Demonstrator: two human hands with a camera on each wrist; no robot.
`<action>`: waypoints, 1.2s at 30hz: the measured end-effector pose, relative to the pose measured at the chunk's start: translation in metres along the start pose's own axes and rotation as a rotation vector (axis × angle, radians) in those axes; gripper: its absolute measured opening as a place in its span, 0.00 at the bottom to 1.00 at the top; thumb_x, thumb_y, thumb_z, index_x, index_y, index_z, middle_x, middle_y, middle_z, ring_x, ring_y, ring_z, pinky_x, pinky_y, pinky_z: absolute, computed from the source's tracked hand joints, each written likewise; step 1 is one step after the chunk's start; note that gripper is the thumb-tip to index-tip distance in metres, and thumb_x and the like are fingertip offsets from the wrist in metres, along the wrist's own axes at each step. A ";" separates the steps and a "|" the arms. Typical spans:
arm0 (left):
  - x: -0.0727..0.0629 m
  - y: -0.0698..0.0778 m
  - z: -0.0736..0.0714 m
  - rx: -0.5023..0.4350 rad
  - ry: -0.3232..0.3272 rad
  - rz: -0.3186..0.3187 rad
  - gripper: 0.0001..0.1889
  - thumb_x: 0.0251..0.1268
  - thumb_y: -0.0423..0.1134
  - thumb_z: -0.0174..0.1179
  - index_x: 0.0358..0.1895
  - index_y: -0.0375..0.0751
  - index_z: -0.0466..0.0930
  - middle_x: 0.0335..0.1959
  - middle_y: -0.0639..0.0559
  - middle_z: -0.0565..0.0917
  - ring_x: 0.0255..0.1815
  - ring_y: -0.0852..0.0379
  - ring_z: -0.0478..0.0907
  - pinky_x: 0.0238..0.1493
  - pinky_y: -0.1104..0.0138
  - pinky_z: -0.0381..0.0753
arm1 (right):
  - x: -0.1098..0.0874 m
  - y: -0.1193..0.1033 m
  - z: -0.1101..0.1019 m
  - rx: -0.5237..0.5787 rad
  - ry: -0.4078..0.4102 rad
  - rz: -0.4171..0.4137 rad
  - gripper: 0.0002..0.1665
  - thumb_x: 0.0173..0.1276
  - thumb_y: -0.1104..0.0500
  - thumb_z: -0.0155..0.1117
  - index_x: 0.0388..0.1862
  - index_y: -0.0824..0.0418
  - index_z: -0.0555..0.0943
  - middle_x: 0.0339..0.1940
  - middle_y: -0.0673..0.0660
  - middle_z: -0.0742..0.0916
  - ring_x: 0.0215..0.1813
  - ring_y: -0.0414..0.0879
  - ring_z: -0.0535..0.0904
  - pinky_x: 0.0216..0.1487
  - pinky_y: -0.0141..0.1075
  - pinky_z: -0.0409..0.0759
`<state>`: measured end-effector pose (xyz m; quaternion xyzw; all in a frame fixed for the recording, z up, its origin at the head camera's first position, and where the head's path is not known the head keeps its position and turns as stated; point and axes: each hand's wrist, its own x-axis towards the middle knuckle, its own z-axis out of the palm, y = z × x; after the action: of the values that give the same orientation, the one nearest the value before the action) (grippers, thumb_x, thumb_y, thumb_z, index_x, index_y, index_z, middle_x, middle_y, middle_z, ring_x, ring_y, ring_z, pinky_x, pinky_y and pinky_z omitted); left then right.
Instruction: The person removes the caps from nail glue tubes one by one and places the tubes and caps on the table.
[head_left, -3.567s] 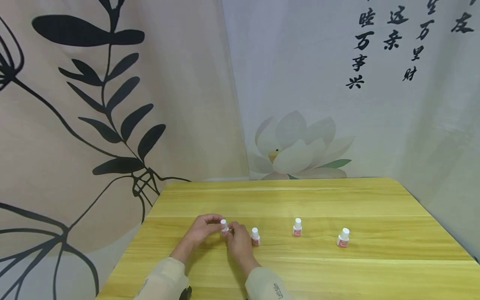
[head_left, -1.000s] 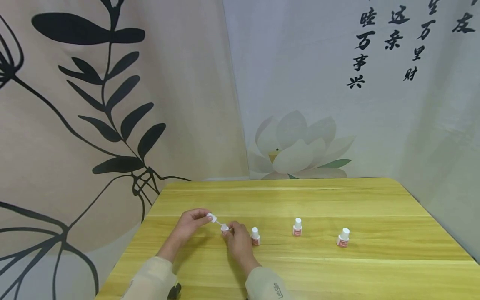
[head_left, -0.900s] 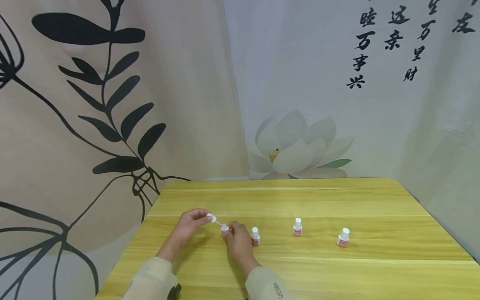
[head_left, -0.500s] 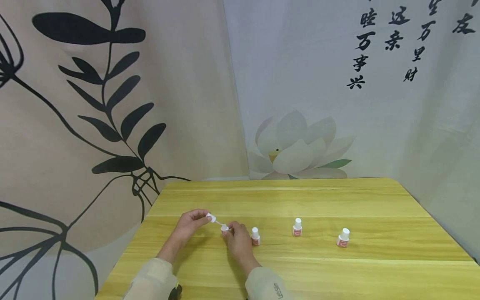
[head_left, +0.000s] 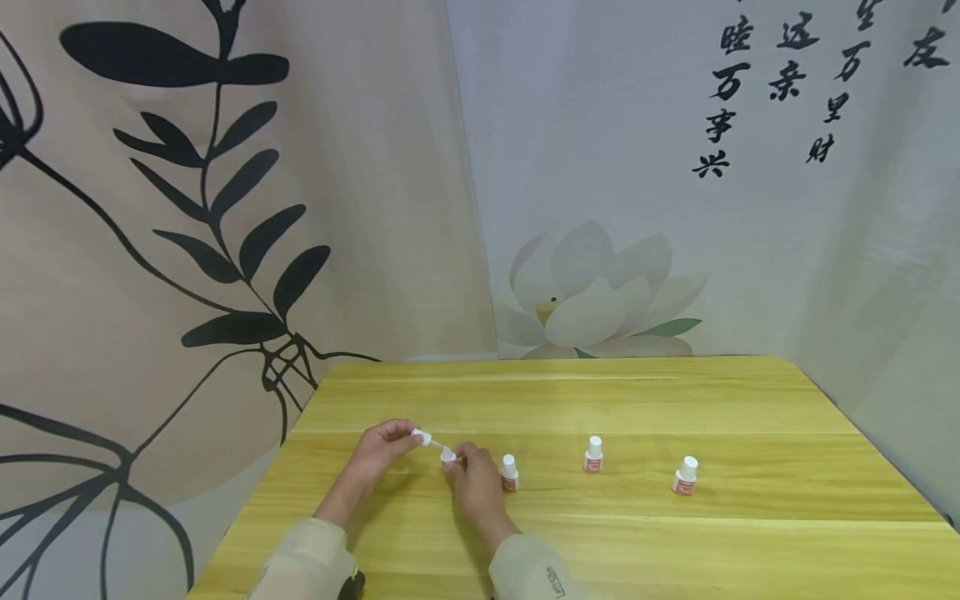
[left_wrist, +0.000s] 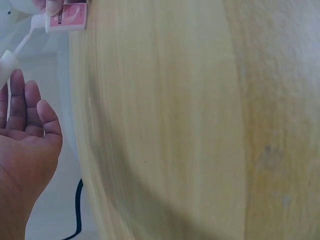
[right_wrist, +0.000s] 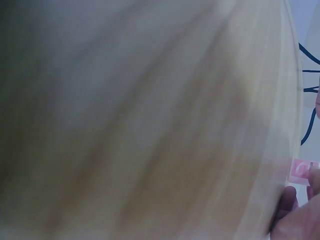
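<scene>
My left hand (head_left: 378,448) pinches a white brush cap (head_left: 422,437), held tilted up and left of a small bottle (head_left: 447,462). A thin pale applicator stem (left_wrist: 22,44) slants from the cap to the bottle's mouth in the left wrist view. That bottle (left_wrist: 75,18) is white with a pink label, uncapped, its base right at the tabletop. My right hand (head_left: 480,487) grips it between thumb and fingers from the right side. In the right wrist view, part of the pink label (right_wrist: 300,169) shows beside the right-hand fingers (right_wrist: 287,200).
Just right of my right hand stands a capped bottle (head_left: 510,473) of the same kind. Two more capped bottles, one near the middle (head_left: 594,455) and one farther right (head_left: 686,476), stand upright on the wood-grain table (head_left: 750,550). A printed curtain (head_left: 390,208) hangs behind.
The cap sat on the bottle 3.6 seconds ago; now my left hand holds it off, up and to the left, with its stem exposed. Over the last second both hands stay nearly still.
</scene>
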<state>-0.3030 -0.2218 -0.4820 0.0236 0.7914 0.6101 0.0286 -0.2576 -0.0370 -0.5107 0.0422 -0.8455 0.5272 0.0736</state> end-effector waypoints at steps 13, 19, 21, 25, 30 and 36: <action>0.000 -0.004 -0.002 -0.026 0.022 -0.011 0.14 0.65 0.37 0.65 0.51 0.34 0.81 0.49 0.45 0.82 0.51 0.51 0.77 0.58 0.53 0.75 | 0.000 0.000 0.001 0.019 0.005 0.005 0.07 0.70 0.59 0.65 0.42 0.61 0.80 0.32 0.51 0.77 0.32 0.42 0.72 0.33 0.35 0.74; 0.000 -0.003 -0.001 -0.036 0.033 -0.016 0.20 0.67 0.38 0.63 0.59 0.32 0.78 0.55 0.43 0.81 0.52 0.52 0.76 0.59 0.53 0.74 | 0.000 -0.001 0.002 0.006 -0.001 0.014 0.06 0.71 0.59 0.64 0.43 0.61 0.80 0.32 0.51 0.77 0.33 0.42 0.72 0.34 0.36 0.74; 0.000 -0.003 -0.001 -0.038 0.040 -0.021 0.20 0.67 0.39 0.63 0.58 0.32 0.78 0.52 0.46 0.82 0.50 0.53 0.77 0.58 0.54 0.75 | 0.000 -0.001 0.002 0.005 -0.004 0.015 0.06 0.71 0.59 0.63 0.43 0.61 0.80 0.32 0.51 0.77 0.33 0.42 0.72 0.34 0.35 0.74; 0.000 -0.004 0.001 -0.054 0.045 -0.023 0.17 0.67 0.39 0.64 0.54 0.33 0.81 0.47 0.49 0.84 0.49 0.53 0.77 0.57 0.54 0.75 | 0.000 -0.001 0.002 -0.002 -0.007 0.013 0.06 0.71 0.59 0.63 0.42 0.60 0.80 0.32 0.51 0.77 0.33 0.42 0.72 0.34 0.35 0.74; 0.001 -0.006 0.002 -0.062 0.041 -0.012 0.14 0.66 0.41 0.65 0.50 0.37 0.83 0.47 0.49 0.84 0.50 0.52 0.78 0.59 0.52 0.73 | 0.000 -0.001 0.001 -0.008 0.006 0.000 0.05 0.71 0.60 0.64 0.42 0.61 0.80 0.32 0.51 0.77 0.33 0.42 0.72 0.34 0.36 0.74; 0.001 -0.006 0.003 -0.039 0.041 -0.004 0.15 0.66 0.43 0.65 0.50 0.38 0.83 0.47 0.49 0.84 0.50 0.52 0.77 0.58 0.52 0.72 | 0.000 -0.001 0.001 0.005 0.014 0.003 0.06 0.69 0.61 0.65 0.42 0.61 0.81 0.32 0.51 0.78 0.34 0.42 0.73 0.35 0.36 0.75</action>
<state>-0.3038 -0.2202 -0.4890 0.0088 0.7799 0.6257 0.0140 -0.2578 -0.0387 -0.5104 0.0372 -0.8437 0.5298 0.0785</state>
